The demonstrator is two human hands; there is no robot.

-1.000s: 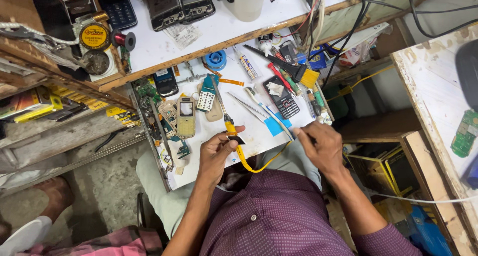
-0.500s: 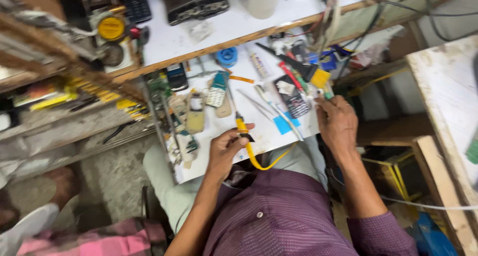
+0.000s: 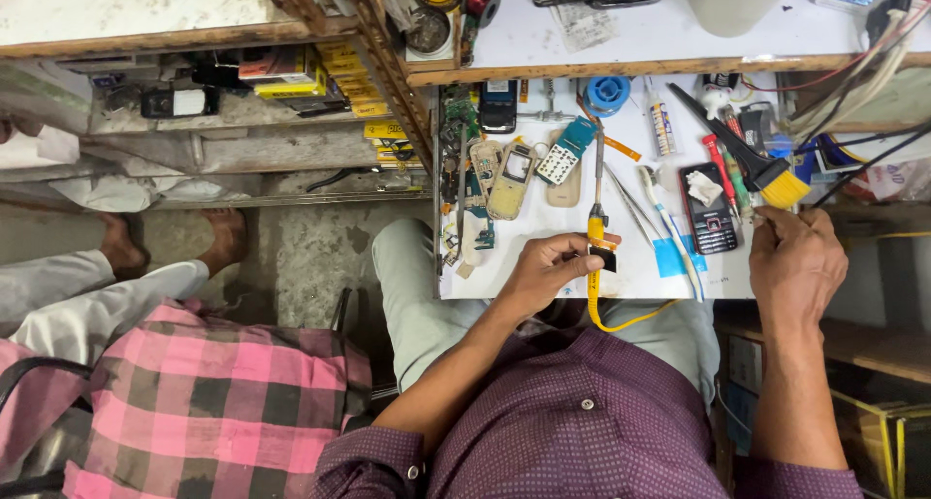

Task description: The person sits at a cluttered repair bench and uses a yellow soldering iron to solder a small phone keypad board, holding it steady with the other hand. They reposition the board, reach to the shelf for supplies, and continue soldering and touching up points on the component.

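I observe a white worktop [image 3: 543, 276] beneath a wooden-edged upper shelf [image 3: 601, 70]. To the side, cluttered wooden shelving [image 3: 291, 140] stands over a mottled grey concrete floor [image 3: 310, 257]. Lighting is even and bright. A second white surface [image 3: 116, 9] lies alongside.

Single head-worn view, looking steeply down from above the seated person at close range onto the white counter [image 3: 582, 276], lap and the floor [image 3: 310, 257] at left.

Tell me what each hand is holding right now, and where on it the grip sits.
The left hand holds the soldering iron by its yellow handle. The right hand rests at the brush; whether it grips it cannot be told.
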